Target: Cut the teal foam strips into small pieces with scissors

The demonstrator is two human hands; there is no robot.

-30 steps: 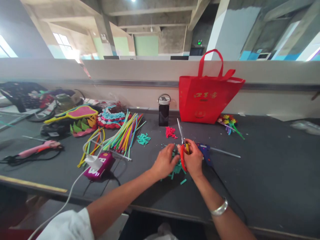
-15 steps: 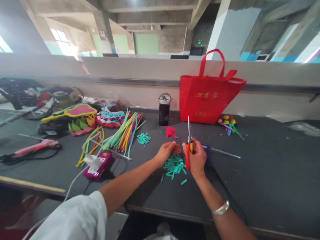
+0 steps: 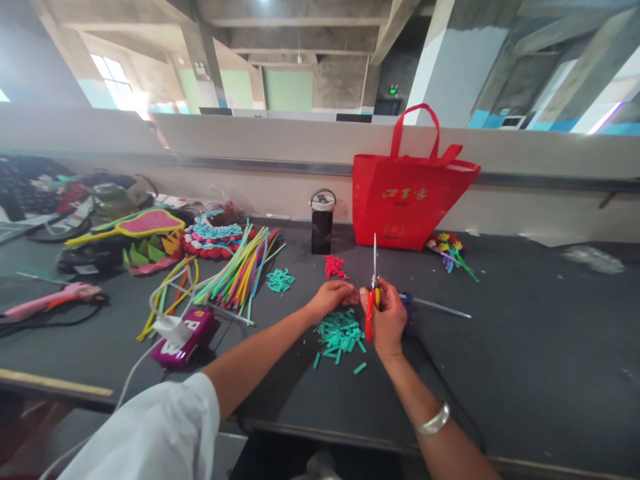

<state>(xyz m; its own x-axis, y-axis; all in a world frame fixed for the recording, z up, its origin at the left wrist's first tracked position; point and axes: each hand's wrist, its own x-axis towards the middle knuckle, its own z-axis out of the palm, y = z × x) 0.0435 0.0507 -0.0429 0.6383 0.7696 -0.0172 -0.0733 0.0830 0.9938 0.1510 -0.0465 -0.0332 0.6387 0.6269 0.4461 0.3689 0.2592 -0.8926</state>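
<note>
Your right hand (image 3: pixel 391 319) is closed around the scissors (image 3: pixel 370 317), with the red and yellow handles in your grip and the blades together, pointing away from you and upward. Your left hand (image 3: pixel 331 298) sits just beside it with the fingers curled inward and the tips near your right thumb; you may have something small pinched there, but I cannot tell. Right below your hands, on the dark tabletop (image 3: pixel 540 373), lies the loose heap of cut teal pieces (image 3: pixel 341 335), a few of them strayed toward your edge. Beyond your left hand is the small pile of pinkish-red pieces (image 3: pixel 335 267), and to its left a second, smaller teal pile (image 3: pixel 280 281), next to the fanned bundle of multicoloured craft strips (image 3: pixel 245 270). Just past your right hand you have the blue glue gun (image 3: pixel 409 300), partly hidden, with a glue stick (image 3: pixel 445 307) reaching out to the right. A black bottle (image 3: pixel 322 230) with a pale lid and a carrying loop stands upright behind the piles, and the red tote bag (image 3: pixel 407 210) stands to its right, a colourful craft bouquet (image 3: pixel 453 252) lying at its foot. Over on your left are the purple power strip (image 3: pixel 193 339) with a white plug (image 3: pixel 173 329) in it, and the pink glue gun (image 3: pixel 60 299).
</note>
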